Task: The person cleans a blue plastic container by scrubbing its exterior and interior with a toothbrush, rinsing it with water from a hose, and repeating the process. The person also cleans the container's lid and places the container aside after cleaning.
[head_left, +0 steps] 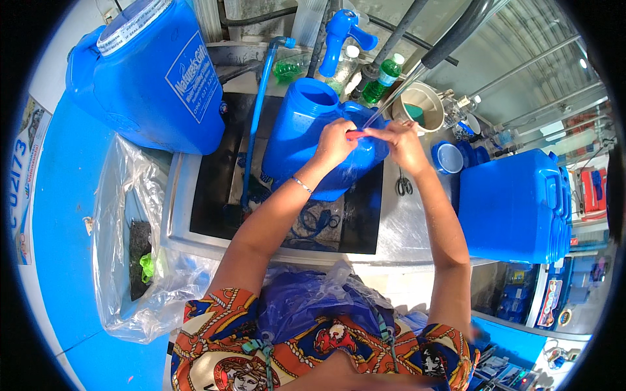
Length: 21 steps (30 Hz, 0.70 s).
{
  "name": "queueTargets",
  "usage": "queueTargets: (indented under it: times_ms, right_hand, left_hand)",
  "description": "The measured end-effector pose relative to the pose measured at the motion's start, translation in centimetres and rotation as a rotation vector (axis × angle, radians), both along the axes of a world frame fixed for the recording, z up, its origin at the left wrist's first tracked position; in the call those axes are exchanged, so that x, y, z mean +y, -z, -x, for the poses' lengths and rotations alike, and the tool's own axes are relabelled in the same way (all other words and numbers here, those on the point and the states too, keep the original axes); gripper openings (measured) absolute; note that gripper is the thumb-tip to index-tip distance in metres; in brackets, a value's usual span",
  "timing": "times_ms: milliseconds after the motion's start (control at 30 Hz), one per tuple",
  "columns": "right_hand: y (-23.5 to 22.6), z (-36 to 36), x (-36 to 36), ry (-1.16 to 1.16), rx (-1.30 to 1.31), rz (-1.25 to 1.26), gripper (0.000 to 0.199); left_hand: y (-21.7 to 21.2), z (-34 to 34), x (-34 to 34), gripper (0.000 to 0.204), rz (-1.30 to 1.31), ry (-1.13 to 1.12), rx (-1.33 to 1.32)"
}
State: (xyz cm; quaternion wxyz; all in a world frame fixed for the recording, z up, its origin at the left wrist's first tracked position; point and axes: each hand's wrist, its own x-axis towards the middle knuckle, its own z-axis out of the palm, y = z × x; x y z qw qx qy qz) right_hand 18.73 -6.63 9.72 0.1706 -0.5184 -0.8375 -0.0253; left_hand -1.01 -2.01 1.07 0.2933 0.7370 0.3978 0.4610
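Note:
A blue plastic water jug (297, 140), its round mouth uncapped, leans in the sink basin (365, 221) in front of me. Over its upper side my left hand (336, 143) is closed around a small red piece (355, 135), whose kind I cannot make out. My right hand (407, 146) meets it from the other side, thumb and finger pressed to the red piece. A thin stream of water (373, 119) runs down at the fingertips, and drops fall along the jug. Its far right side is partly hidden by my hands.
A large blue jug (150, 85) stands at left, more blue jugs (512, 205) at right. Behind are a blue tap handle (342, 39), a green-liquid bottle (383, 78) and a cream tub (430, 101). Scissors (404, 186) lie on the steel counter. Clear plastic (124, 215) hangs at left.

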Motion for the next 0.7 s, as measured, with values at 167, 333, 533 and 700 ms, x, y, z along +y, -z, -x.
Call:
queueTargets:
  times_ms: [167, 333, 533, 700]
  right_hand:
    - [0.1, 0.0, -0.3, -0.169, -0.015, 0.04, 0.05]
    - [0.7, -0.3, -1.0, 0.249, 0.002, 0.026, 0.052]
    - [2.3, 0.0, -1.8, 0.143, 0.322, 0.024, 0.054]
    - [2.5, 0.5, -2.6, -0.012, 0.142, 0.004, 0.054]
  left_hand:
    - [0.0, 0.1, -0.2, 0.02, 0.003, -0.008, -0.022]
    - [0.1, 0.5, -0.2, 0.019, 0.12, 0.007, 0.002]
    - [0.6, 0.6, -0.7, 0.018, 0.179, 0.054, -0.062]
    - [0.4, 0.4, -0.7, 0.019, 0.017, 0.017, -0.048]
